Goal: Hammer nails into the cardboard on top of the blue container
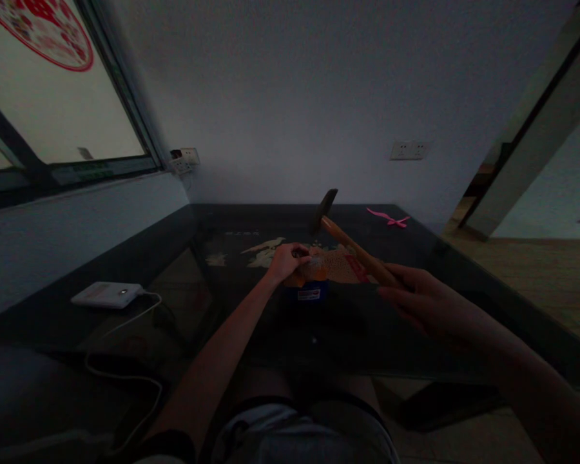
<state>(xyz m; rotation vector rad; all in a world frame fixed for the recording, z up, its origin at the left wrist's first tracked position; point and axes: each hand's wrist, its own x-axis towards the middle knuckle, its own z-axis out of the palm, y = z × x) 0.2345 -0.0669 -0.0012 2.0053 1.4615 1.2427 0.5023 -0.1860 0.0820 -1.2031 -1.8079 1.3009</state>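
Wooden-handled hammer (355, 247): grasped low on the handle by the right hand (415, 298), its head beyond and right of the left hand (288, 260).
Left hand: fingers curled beside the patterned sheet (341, 265); cannot tell what they pinch.
Blue block (314, 290): just nearer the body than the left fingers.
White device (107, 294): well left of the 2 hands.

I note a white device (107, 294) with attached cable (160, 299) on the dark tabletop (280, 222), a pink strip (394, 222) near the far edge, paired wall sockets (409, 151), and a round red decal (53, 32) on the window (89, 119).
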